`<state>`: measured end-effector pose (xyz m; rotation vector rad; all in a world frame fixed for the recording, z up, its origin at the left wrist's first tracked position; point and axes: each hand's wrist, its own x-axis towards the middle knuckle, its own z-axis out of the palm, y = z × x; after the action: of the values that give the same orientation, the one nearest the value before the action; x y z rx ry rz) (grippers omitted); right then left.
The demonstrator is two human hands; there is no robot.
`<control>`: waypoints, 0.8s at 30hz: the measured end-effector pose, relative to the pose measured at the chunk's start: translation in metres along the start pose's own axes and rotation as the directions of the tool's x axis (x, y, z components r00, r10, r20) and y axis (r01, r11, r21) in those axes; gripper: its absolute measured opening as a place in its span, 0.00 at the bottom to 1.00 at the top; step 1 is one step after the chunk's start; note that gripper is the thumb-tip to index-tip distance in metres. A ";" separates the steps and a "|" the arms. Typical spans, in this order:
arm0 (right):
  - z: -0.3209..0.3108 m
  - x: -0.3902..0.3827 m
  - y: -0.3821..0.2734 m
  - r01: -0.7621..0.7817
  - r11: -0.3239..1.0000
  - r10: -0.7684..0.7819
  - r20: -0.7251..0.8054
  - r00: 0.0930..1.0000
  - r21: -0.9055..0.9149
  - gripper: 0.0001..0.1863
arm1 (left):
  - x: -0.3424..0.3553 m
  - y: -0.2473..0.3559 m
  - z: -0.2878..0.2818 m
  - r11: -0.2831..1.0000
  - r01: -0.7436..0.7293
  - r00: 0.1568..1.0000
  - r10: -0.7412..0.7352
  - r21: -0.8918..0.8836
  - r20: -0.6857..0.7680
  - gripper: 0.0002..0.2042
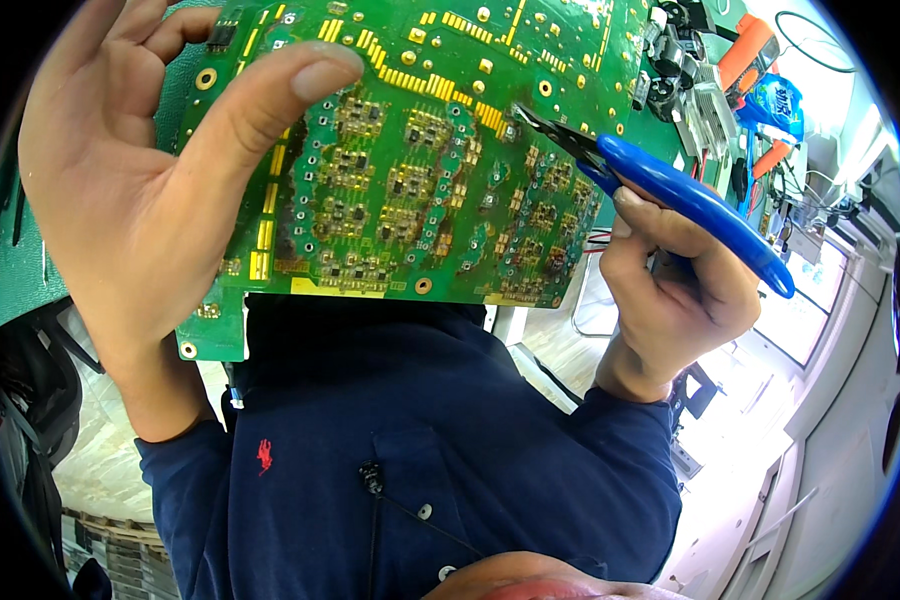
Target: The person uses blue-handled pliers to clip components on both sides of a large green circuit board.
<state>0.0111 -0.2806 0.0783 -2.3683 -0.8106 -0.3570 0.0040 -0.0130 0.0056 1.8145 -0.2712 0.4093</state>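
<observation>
A green circuit board (440, 170) with gold pads, small chips and brownish stained patches fills the upper middle. My left hand (155, 195) grips its left side, thumb over the top face and fingers toward the far edge. My right hand (680, 290) is closed on blue-handled cutters (690, 210), held beside the board's right part. Their dark jaws reach over the board, with the tips at a small part near a row of gold pads; whether they touch it I cannot tell.
A green mat (15, 270) with pen-like tools lies at the left. At the upper right are a blue printed packet (775, 105), orange-handled items (740, 50), dark spools and cables. My dark shirt fills the lower middle. A window and pale floor show at the right.
</observation>
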 end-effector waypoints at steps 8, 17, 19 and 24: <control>0.008 -0.014 0.008 -0.078 0.994 0.084 -0.080 0.993 0.078 0.15 | 0.003 -0.002 -0.002 1.000 -0.014 0.999 0.014 0.014 0.038 0.26; 0.025 -0.032 0.018 -0.082 0.983 0.114 -0.194 0.974 0.165 0.14 | 0.001 -0.002 -0.003 1.000 -0.017 1.000 0.016 0.019 0.026 0.26; 0.022 -0.029 0.018 -0.046 0.992 0.064 -0.164 0.984 0.114 0.13 | 0.000 -0.003 -0.003 1.000 -0.014 1.000 0.014 0.026 0.007 0.26; 0.009 -0.015 0.020 -0.096 0.975 0.121 -0.114 0.986 0.201 0.12 | 0.000 -0.002 -0.002 1.000 -0.007 1.000 0.007 0.007 -0.006 0.25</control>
<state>0.0121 -0.2943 0.0553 -2.1728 -0.6246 -0.3602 0.0051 -0.0108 0.0042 1.8193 -0.2722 0.4208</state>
